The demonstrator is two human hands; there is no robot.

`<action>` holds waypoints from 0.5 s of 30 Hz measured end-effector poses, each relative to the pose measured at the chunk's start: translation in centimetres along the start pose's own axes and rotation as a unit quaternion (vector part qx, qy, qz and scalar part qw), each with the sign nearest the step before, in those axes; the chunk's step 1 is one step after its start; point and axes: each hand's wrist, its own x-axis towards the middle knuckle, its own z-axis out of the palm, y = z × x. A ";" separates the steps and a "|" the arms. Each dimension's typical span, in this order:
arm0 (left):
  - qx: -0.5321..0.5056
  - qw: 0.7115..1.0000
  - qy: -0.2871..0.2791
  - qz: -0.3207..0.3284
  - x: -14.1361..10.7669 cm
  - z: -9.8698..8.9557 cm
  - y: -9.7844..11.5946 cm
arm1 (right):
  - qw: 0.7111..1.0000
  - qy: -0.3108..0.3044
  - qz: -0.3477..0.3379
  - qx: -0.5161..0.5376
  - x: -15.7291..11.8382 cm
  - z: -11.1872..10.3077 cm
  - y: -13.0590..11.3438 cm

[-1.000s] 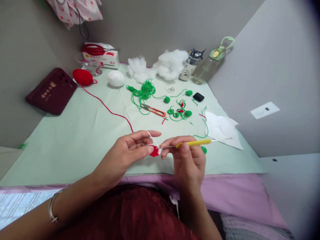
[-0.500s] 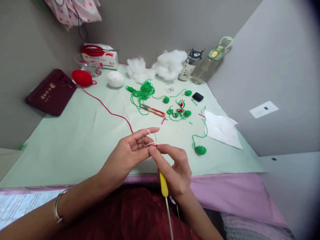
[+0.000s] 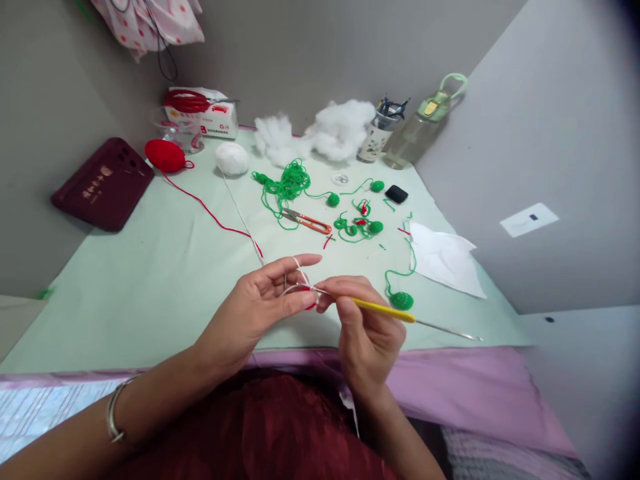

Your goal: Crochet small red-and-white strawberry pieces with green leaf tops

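Observation:
My left hand [image 3: 265,293] pinches a small red crochet piece [image 3: 311,306], mostly hidden under the thumb. White yarn [image 3: 299,265] loops over its raised index finger. In my right hand [image 3: 367,327] lies a crochet hook [image 3: 387,309] with a yellow handle, gripped like a pen and nearly level. Its metal tip meets the white yarn and the red piece between the hands. The hook's other metal end points right. Beyond the left hand, a white yarn ball [image 3: 232,159] and a red yarn ball [image 3: 165,156] trail strands toward it.
Orange thread snips [image 3: 311,222] lie mid-table beside a green yarn tangle [image 3: 290,181]. Several green crocheted pieces, one a green ball [image 3: 401,301], are to the right, near white paper [image 3: 443,257]. White stuffing [image 3: 340,130], a pen cup [image 3: 375,138] and a bottle [image 3: 417,130] stand behind.
My right hand has turned the crochet hook from pointing down toward my lap to nearly level. The white strand from its ball now runs tighter. My left hand stays almost still.

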 end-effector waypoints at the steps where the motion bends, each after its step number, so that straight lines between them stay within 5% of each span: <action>1: -0.009 1.000 0.003 0.001 0.1 0.1 -0.1 | 0.998 -0.007 -0.029 -0.051 -0.2 0.0 0.0; 5: -0.082 0.994 -0.017 -0.067 0.5 0.1 0.0 | 0.976 -0.027 -0.120 -0.177 -0.6 -0.4 0.0; 10: -0.102 0.992 0.013 -0.070 0.6 -0.1 0.5 | 0.998 0.048 0.022 0.030 0.4 -0.4 0.0; 15: -0.023 0.999 -0.018 -0.034 0.2 -0.1 0.0 | 0.992 0.012 0.083 0.092 0.5 0.0 0.5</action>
